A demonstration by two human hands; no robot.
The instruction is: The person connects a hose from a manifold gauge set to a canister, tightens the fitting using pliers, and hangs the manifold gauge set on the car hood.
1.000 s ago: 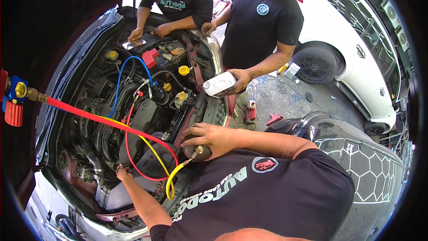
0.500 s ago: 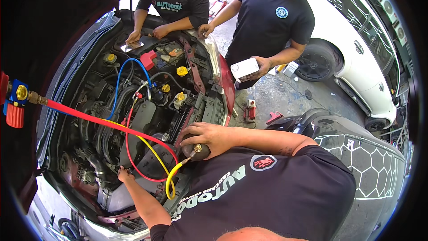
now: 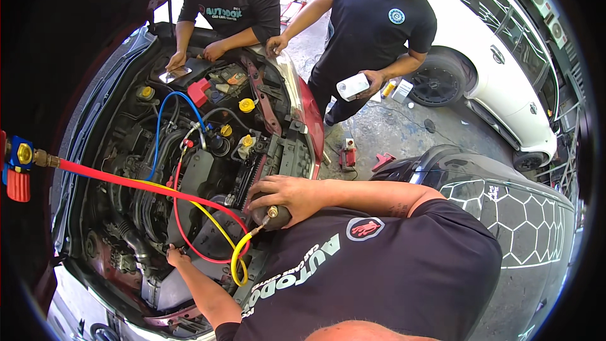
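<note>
My right hand [image 3: 287, 199] is wrapped over a dark rounded canister [image 3: 270, 216] held near my chest. A brass fitting on the canister joins a yellow hose [image 3: 235, 262], which loops down and back across the engine bay. My left hand [image 3: 177, 255] reaches low into the bay, its fingers curled at a small dark thing too hidden to name. Between my hands a thick red hose [image 3: 139, 184] runs from a brass-and-blue valve block with a red knob [image 3: 17, 186] at the far left. A thin red hose and a blue hose [image 3: 158, 127] reach fittings on the engine.
Across the bay, one co-worker leans on the edge with a phone [image 3: 175, 74]; another holds a white box [image 3: 353, 86]. The raised hood [image 3: 82, 19] hangs at upper left. A dark car [image 3: 505, 215] stands at right, a white car [image 3: 499, 57] behind. A red tool [image 3: 347, 153] stands on the floor.
The whole view has shifted slightly, so most things sit further left. The standing co-worker's white box has turned and tilted. My hands keep nearly the same places, the right still on the canister.
</note>
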